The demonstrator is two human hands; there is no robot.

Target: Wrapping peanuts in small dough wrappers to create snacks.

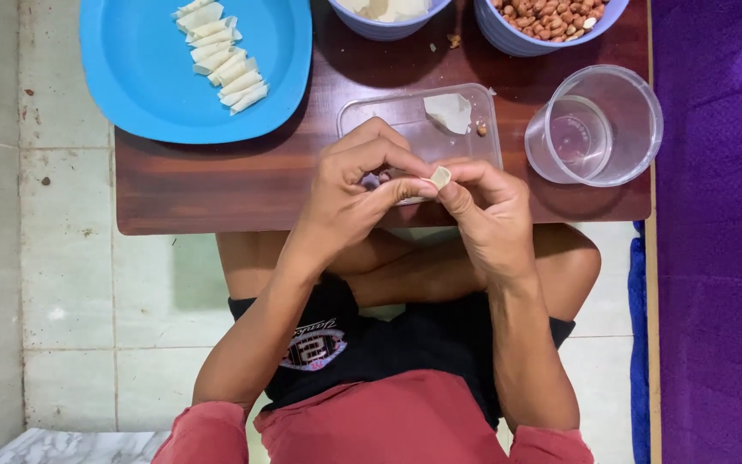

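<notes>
Rolling a small pastry wrapper at the table's near edge

Both hands are meeting over the clear tray (405,112): left hand (349,193) and right hand (487,210) are pinching the pale dough piece (440,177) between fingertips; sealing it tight seems due next, like the rolls on the blue plate (130,77).

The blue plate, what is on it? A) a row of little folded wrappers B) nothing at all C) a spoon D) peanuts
A: the blue plate holds a row of small pale folded wrappers; the peanuts sit in a separate bowl at the table's far edge.
</notes>
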